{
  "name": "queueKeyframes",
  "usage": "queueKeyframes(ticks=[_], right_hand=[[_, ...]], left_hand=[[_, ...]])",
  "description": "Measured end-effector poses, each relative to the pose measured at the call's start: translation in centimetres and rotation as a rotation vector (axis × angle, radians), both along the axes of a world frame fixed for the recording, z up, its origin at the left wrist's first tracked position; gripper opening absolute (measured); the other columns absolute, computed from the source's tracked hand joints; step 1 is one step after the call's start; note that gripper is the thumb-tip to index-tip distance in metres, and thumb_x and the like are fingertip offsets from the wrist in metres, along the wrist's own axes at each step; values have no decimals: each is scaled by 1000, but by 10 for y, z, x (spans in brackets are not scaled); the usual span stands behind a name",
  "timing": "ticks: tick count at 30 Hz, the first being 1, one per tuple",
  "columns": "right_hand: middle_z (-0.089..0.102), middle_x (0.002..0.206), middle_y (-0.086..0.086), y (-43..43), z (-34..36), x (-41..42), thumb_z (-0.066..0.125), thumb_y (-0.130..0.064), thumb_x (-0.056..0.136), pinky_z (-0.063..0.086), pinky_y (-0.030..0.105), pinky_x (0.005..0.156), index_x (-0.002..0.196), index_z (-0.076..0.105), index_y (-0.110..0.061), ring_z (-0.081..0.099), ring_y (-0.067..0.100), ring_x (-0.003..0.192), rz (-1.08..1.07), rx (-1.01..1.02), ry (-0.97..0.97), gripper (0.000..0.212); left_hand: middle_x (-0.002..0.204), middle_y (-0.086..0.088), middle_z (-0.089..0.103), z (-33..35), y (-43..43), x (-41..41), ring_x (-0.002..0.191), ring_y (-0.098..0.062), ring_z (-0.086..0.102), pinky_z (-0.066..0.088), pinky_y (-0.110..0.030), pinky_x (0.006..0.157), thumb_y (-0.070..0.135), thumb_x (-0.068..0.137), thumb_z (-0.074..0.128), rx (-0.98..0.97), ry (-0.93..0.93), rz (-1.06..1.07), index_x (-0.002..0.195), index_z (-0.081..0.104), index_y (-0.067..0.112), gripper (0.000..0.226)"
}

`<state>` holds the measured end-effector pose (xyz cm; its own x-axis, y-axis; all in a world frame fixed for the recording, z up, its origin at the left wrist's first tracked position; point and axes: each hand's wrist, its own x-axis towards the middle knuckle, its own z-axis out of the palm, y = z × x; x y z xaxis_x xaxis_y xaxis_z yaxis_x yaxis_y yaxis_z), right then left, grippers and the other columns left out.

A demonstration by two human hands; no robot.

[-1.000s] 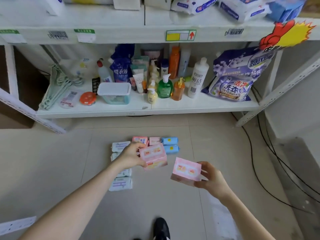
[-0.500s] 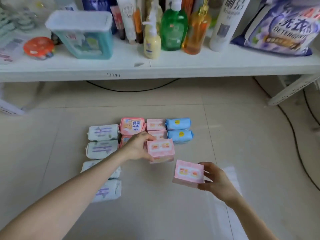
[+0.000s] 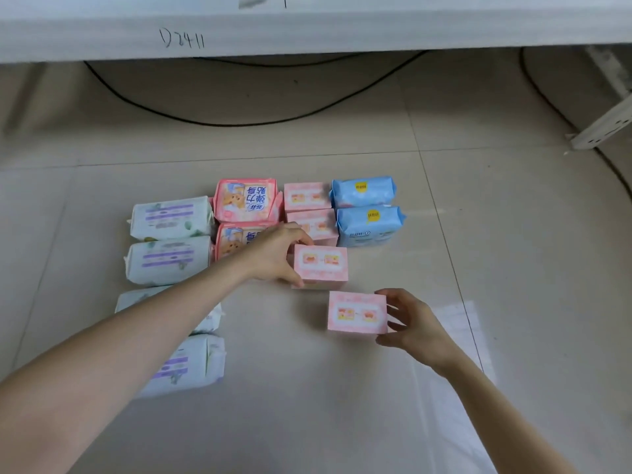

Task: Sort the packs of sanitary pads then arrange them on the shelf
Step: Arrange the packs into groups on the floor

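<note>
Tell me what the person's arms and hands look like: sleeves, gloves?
The left forearm and right forearm are bare to the picture's edge, no sleeve visible. The left hand and right hand wear no gloves; no ring, watch or bracelet shows.

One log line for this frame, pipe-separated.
phase: sorting on floor | left hand: grips far pink box | right hand: grips near pink box
</note>
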<state>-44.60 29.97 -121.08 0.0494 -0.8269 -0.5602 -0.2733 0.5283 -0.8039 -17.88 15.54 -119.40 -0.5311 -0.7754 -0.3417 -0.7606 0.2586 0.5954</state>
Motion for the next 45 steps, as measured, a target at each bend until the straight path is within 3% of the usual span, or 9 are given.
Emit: queueKeyframes(ticks=[5,10,15,18,22,27,40,45], right_hand=[[64,118,-4,3,-15,13,67,21,68,53,22,88,119,56,-17,56,2,117,21,-21,-17,65],[59,127,0,4,-24,22,70,17,72,55,29,89,134,49,-14,53,8,122,5,-46,-18,72],[56,131,-5,1,-29,34,74,12,72,57,27,85,139,44,-15,53,3,118,-24,-62,-40,79],[57,129,-7,-3,-31,41,77,9,72,56,23,82,138,45,-17,54,-4,115,-42,-80,-65,78],[60,126,-9,-10,-33,50,77,6,73,55,19,78,132,49,-22,55,-7,113,-48,-106,-90,72],[62,126,-11,-21,-33,57,76,4,74,55,27,89,130,52,-25,56,2,118,-38,-158,-96,67],[62,123,-19,-35,-35,64,78,-7,77,51,19,90,126,53,-33,58,0,114,-9,-181,-29,60],[63,124,-14,-34,-35,64,78,-10,78,52,31,96,130,55,-25,58,10,116,-2,-181,22,59]], left_hand=[[118,2,57,-11,2,3,104,-14,45,36,-26,90,37,59,89,-136,-105,-111,126,59,17,77],[118,5,58,-15,-3,6,99,-12,38,29,-24,90,50,64,82,-200,-194,-214,129,59,22,75],[121,3,53,-16,-5,9,112,-19,38,31,-28,95,47,70,80,-294,-179,-137,127,62,22,65],[138,0,41,-16,-4,10,126,-22,28,32,-38,105,49,67,81,-337,-202,-73,136,52,23,79],[159,2,19,-21,-8,13,146,-21,9,2,-43,120,56,73,74,-310,-268,-81,150,30,27,93],[162,5,10,-27,-14,15,149,-17,-4,-11,-40,118,63,82,58,-266,-367,-123,153,19,28,89],[162,7,9,-26,-19,16,149,-17,-3,-13,-42,117,59,87,54,-270,-384,-147,153,19,29,80],[162,6,8,-26,-18,15,149,-17,-4,-14,-41,116,60,88,52,-280,-400,-149,153,18,29,79]])
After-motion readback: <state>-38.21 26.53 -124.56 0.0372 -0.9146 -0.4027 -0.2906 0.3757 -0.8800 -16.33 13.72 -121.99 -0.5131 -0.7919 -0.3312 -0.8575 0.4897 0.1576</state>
